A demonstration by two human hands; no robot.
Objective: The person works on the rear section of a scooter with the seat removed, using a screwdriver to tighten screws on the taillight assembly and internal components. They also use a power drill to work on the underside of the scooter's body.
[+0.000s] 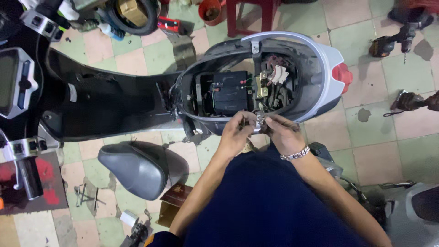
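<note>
Small metal part (259, 120) pinched between both hands at the near rim of the open scooter compartment (242, 91); too small and blurred to tell what it is. Left hand (236, 132) fingers curled, thumb and forefinger tips closed on the part's left side. Right hand (282, 132) also clenched on it from the right, fingertips meeting the left hand's. Silver chain bracelet (295, 153) on the right wrist. Both forearms come up from the dark blue lap (260, 201) at the bottom.

Just beyond the hands, inside the compartment: black battery (227, 93) with red and green wires on top, to its right a brass-coloured bracket (262, 87) and a white connector (278, 73). Loose wires hang at the rim, right by the fingers. Scooter body (315, 68) is light blue-grey, red tail light (343, 75) at the right end. Seat is off: grey seat (132, 167) lies on the tiled floor (379, 151) left of the left arm, well apart from the hands. Black footboard (109, 105) stretches left to the dashboard (13, 82) and a handlebar grip (27, 176).

Farther out: cordless drill (393, 41) on the floor top right, red stool (251, 13) and red bucket (211, 10) at the top, tyre (132, 16) top left, small brown box (171, 203) near the left elbow, scattered small tools (87, 194) bottom left.
</note>
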